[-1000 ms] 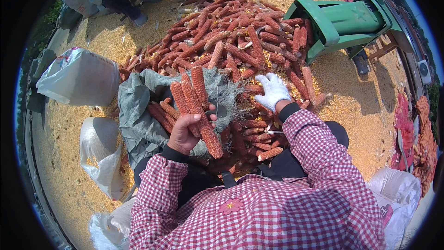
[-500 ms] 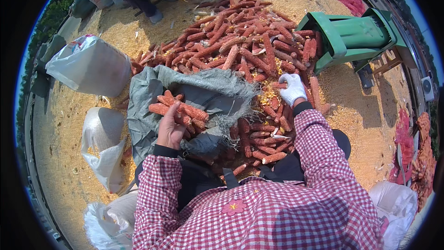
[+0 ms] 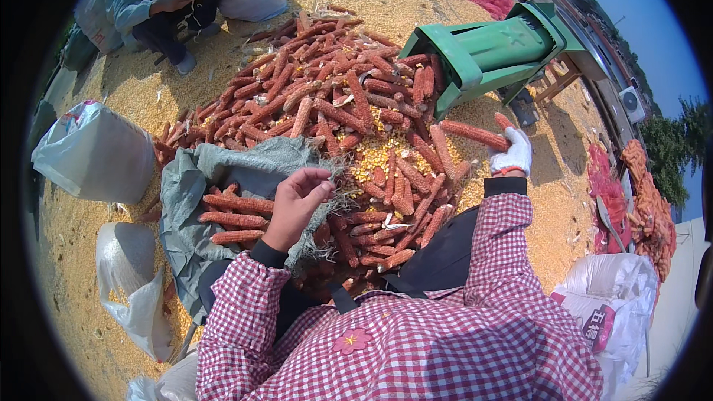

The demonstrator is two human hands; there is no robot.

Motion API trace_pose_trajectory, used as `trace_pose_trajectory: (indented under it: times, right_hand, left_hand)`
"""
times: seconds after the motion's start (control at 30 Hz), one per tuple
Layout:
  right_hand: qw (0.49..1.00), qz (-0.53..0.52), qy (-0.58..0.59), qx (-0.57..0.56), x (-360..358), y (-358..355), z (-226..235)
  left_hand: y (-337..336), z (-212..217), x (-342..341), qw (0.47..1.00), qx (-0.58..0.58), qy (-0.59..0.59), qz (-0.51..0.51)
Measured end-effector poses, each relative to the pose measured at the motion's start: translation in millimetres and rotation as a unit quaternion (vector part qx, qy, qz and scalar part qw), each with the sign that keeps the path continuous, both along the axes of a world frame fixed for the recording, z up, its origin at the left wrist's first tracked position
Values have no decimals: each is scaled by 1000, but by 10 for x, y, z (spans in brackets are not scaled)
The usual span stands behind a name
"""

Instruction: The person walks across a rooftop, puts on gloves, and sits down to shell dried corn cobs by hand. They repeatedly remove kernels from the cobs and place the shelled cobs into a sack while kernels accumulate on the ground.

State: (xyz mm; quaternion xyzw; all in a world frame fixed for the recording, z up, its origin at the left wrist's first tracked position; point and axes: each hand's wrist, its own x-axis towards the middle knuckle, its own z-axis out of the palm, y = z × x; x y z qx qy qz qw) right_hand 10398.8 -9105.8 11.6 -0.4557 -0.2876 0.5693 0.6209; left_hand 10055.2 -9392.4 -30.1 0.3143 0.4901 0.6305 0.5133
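Observation:
My bare left hand (image 3: 298, 204) hangs over the near edge of a grey-green woven sack (image 3: 180, 212), thumb and fingers apart and nothing visible between them. Beside it, several red corn cobs (image 3: 236, 219) lie in the sack's mouth. My right hand (image 3: 512, 152), in a white glove, is raised beyond the right side of the heap. It is closed on corn cobs: a long one (image 3: 473, 135) pointing left and another whose tip shows above the fingers. Between my hands spreads a big pile of red cobs (image 3: 338, 96), with loose yellow kernels (image 3: 375, 160) among them.
A green hopper-like machine (image 3: 490, 48) stands at the pile's far right. White sacks (image 3: 100, 152) stand at left, another (image 3: 609, 304) at lower right. Yellow kernels cover the ground. Far left, another person (image 3: 167, 7) crouches, hands together. Red netting (image 3: 609, 193) lies at right.
My left hand has let go of its cobs, which lie in the sack, and moved right. My right hand has lifted cobs off the pile and swung right. The view has turned right.

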Motion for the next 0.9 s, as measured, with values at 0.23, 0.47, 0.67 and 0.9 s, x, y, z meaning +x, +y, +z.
trace_pose_trajectory:
  times: [0.23,0.47,0.67,0.9]
  right_hand:
    - [907,268,-323,28,-760,-969,-260]
    - [660,664,-349,39,-1572,-1495,-375]
    - [525,250,-813,-17,-1264,159,-573]
    - [515,288,-791,-159,-938,233,-1350]
  left_hand:
    - [294,20,481,883,160,439,-35]
    - [164,-420,417,897,12,424,-125]
    - [100,-168,170,983,-100,-113,-108]
    - [-155,47,-189,902,47,-427,-50]
